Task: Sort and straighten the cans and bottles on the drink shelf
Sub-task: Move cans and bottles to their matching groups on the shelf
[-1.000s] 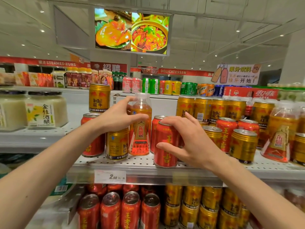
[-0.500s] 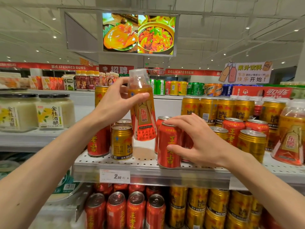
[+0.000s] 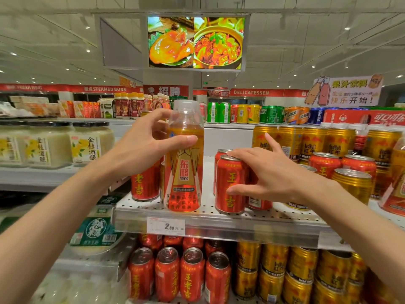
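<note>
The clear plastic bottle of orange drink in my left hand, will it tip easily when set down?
Probably somewhat: the clear plastic bottle of orange drink is tall and narrow. It looks full, so likely heavy. The left hand grips high, which may let it sway.

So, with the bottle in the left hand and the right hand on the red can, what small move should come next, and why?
Probably carry the bottle rightward to the matching bottles at the shelf's right edge. The left hand holds it among red cans, where it looks misplaced; the right hand only steadies the red can.
</note>
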Action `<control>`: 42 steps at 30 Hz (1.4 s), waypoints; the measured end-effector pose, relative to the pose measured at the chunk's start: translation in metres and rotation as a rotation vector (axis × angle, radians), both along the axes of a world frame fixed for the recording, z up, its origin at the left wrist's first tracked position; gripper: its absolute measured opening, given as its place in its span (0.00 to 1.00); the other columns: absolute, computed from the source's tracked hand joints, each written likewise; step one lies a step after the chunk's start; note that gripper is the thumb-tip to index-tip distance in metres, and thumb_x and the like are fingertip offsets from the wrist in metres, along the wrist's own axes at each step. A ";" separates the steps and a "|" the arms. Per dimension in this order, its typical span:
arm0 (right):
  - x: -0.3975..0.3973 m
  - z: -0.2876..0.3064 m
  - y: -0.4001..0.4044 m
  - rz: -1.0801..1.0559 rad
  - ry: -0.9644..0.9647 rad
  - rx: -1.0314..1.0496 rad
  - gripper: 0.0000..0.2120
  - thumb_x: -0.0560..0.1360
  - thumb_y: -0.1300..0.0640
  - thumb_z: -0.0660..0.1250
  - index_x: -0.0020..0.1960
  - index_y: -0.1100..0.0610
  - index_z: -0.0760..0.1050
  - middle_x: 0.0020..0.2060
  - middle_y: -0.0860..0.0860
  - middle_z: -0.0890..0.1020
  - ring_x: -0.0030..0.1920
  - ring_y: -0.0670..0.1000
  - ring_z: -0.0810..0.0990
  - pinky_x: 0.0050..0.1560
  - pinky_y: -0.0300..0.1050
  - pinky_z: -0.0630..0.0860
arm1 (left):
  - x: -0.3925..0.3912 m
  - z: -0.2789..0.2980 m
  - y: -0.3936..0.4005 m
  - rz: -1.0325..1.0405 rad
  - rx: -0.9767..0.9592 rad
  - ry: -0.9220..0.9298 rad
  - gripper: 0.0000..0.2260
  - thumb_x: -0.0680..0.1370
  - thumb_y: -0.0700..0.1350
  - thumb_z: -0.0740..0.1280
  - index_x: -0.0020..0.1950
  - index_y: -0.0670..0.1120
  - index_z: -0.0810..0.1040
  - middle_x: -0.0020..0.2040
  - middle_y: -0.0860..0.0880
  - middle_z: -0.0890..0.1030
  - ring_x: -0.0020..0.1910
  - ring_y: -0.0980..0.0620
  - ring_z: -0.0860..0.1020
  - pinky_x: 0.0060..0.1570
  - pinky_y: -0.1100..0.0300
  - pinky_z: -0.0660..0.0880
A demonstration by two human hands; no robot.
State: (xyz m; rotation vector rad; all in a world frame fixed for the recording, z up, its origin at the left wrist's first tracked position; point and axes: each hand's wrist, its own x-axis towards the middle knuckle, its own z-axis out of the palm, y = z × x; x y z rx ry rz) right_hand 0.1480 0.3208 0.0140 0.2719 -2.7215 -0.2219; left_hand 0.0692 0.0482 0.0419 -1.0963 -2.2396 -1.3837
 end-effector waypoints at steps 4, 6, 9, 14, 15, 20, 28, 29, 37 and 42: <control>-0.015 0.004 -0.010 -0.049 -0.008 0.053 0.43 0.71 0.24 0.56 0.79 0.45 0.56 0.76 0.44 0.69 0.77 0.50 0.66 0.77 0.69 0.36 | 0.001 -0.008 0.000 0.014 -0.022 -0.006 0.31 0.66 0.66 0.72 0.67 0.61 0.72 0.59 0.56 0.81 0.56 0.58 0.80 0.49 0.61 0.74; -0.022 0.006 -0.015 -0.071 -0.007 0.080 0.42 0.71 0.25 0.58 0.79 0.46 0.58 0.75 0.44 0.71 0.76 0.51 0.68 0.77 0.70 0.39 | 0.002 -0.011 0.001 0.018 -0.023 -0.010 0.31 0.66 0.65 0.72 0.67 0.59 0.72 0.59 0.57 0.80 0.55 0.58 0.80 0.48 0.61 0.75; -0.032 0.006 -0.021 -0.107 -0.011 0.090 0.41 0.71 0.25 0.60 0.77 0.46 0.61 0.72 0.45 0.74 0.73 0.53 0.72 0.77 0.71 0.44 | 0.002 -0.016 0.001 0.010 -0.027 -0.018 0.30 0.66 0.65 0.72 0.66 0.60 0.72 0.58 0.57 0.81 0.55 0.57 0.81 0.51 0.58 0.77; -0.034 0.002 -0.021 -0.115 0.075 0.096 0.41 0.71 0.25 0.60 0.77 0.48 0.62 0.71 0.49 0.75 0.71 0.54 0.72 0.76 0.62 0.58 | 0.001 -0.021 0.001 0.006 -0.042 -0.027 0.30 0.66 0.65 0.74 0.65 0.60 0.72 0.59 0.57 0.81 0.55 0.57 0.81 0.48 0.61 0.76; -0.028 0.003 -0.020 -0.083 0.112 0.078 0.40 0.73 0.27 0.61 0.77 0.49 0.62 0.72 0.49 0.73 0.72 0.53 0.70 0.76 0.58 0.59 | 0.001 -0.022 0.001 0.006 -0.041 -0.034 0.31 0.65 0.66 0.74 0.65 0.60 0.72 0.59 0.57 0.81 0.55 0.57 0.81 0.49 0.60 0.76; 0.012 -0.002 -0.021 0.168 0.310 -0.295 0.27 0.77 0.40 0.66 0.71 0.52 0.71 0.64 0.48 0.78 0.63 0.46 0.76 0.66 0.45 0.74 | 0.004 -0.026 -0.002 -0.009 -0.014 -0.034 0.32 0.62 0.69 0.73 0.63 0.61 0.73 0.56 0.59 0.83 0.54 0.58 0.82 0.51 0.59 0.78; 0.034 -0.055 -0.057 0.231 -0.023 -0.749 0.42 0.69 0.31 0.70 0.77 0.42 0.59 0.62 0.37 0.78 0.59 0.37 0.79 0.62 0.42 0.78 | 0.017 -0.044 0.012 -0.148 0.047 -0.100 0.27 0.67 0.61 0.76 0.63 0.56 0.75 0.57 0.55 0.85 0.57 0.53 0.83 0.59 0.47 0.79; 0.034 -0.062 -0.059 0.226 -0.026 -0.788 0.41 0.69 0.32 0.71 0.77 0.41 0.59 0.62 0.37 0.79 0.59 0.37 0.79 0.63 0.43 0.78 | 0.018 -0.048 0.013 -0.165 0.040 -0.100 0.28 0.68 0.60 0.77 0.64 0.56 0.75 0.58 0.55 0.85 0.58 0.54 0.83 0.61 0.48 0.78; 0.042 -0.090 -0.067 0.144 0.051 -0.928 0.35 0.68 0.37 0.75 0.72 0.41 0.67 0.59 0.37 0.81 0.61 0.39 0.78 0.59 0.44 0.80 | 0.022 -0.072 0.015 -0.189 -0.029 -0.070 0.24 0.67 0.62 0.73 0.62 0.67 0.72 0.52 0.71 0.81 0.53 0.71 0.79 0.50 0.73 0.76; 0.058 -0.104 -0.069 0.027 0.112 -0.999 0.36 0.65 0.33 0.74 0.69 0.40 0.69 0.58 0.35 0.80 0.59 0.34 0.77 0.53 0.31 0.75 | 0.021 -0.094 -0.001 -0.202 0.069 -0.015 0.22 0.74 0.57 0.71 0.67 0.55 0.75 0.55 0.58 0.83 0.55 0.58 0.82 0.54 0.58 0.81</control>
